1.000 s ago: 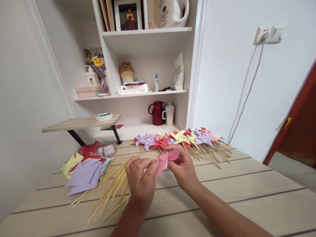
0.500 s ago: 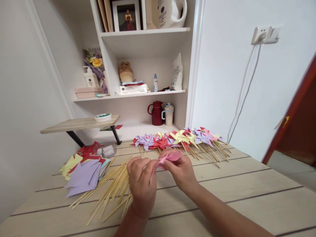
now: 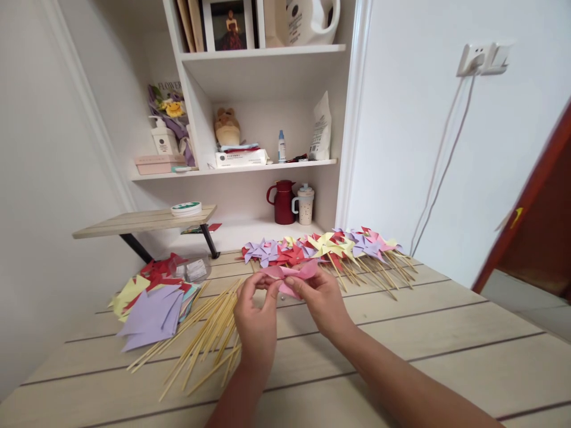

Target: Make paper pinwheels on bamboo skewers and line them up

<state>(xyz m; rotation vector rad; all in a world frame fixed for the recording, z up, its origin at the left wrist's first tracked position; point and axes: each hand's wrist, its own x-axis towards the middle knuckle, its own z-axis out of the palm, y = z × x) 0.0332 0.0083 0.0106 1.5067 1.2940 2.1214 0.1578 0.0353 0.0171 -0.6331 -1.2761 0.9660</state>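
Fingertips of left hand (image 3: 256, 318) and right hand (image 3: 322, 300) pinched on a folded pink paper pinwheel (image 3: 289, 274), held just above the middle of the wooden table (image 3: 446, 345). Loose bamboo sticks (image 3: 203, 342) beside the left hand. Cut paper squares (image 3: 149, 306) toward the left edge. Finished pinwheels (image 3: 325, 246) along the far edge.
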